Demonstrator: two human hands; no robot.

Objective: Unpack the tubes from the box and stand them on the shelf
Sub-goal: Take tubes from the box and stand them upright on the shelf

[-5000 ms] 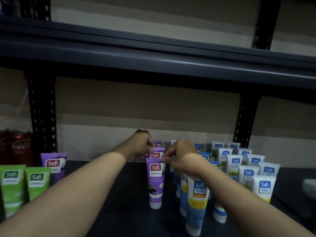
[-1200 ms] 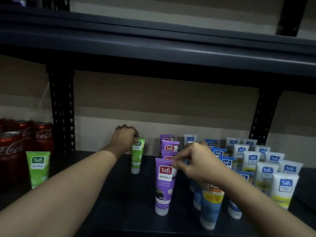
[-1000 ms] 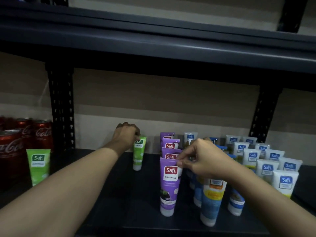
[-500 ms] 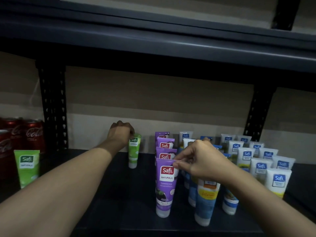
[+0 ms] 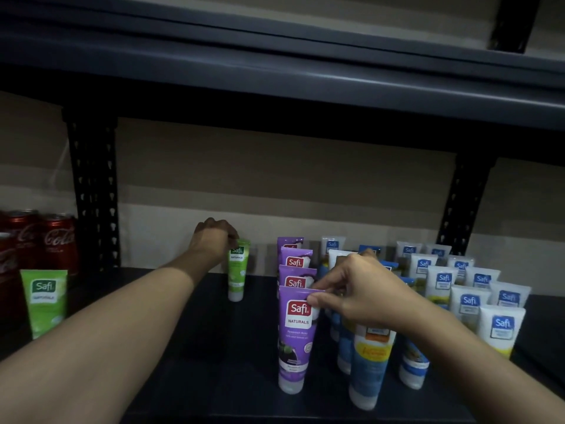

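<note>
On the dark shelf (image 5: 189,347) tubes stand cap-down. My left hand (image 5: 214,241) reaches to the back and grips the top of a small green tube (image 5: 238,270) that stands upright near the rear wall. My right hand (image 5: 357,290) pinches the top edge of the front purple tube (image 5: 296,338), first in a row of several purple tubes (image 5: 295,260). Blue tubes (image 5: 368,362) stand right under that hand, partly hidden by it. White tubes with blue labels (image 5: 467,304) fill the right side. No box is in view.
Another green tube (image 5: 46,301) stands at the front left. Red cola cans (image 5: 58,240) are behind it, left of a black perforated upright (image 5: 94,191). A second upright (image 5: 464,203) stands at the back right. The shelf above (image 5: 275,65) overhangs low.
Five seconds ago both hands were on the purple row. Since then my left hand has set a green tube at the back; over the last second both hands hold nearly still.
</note>
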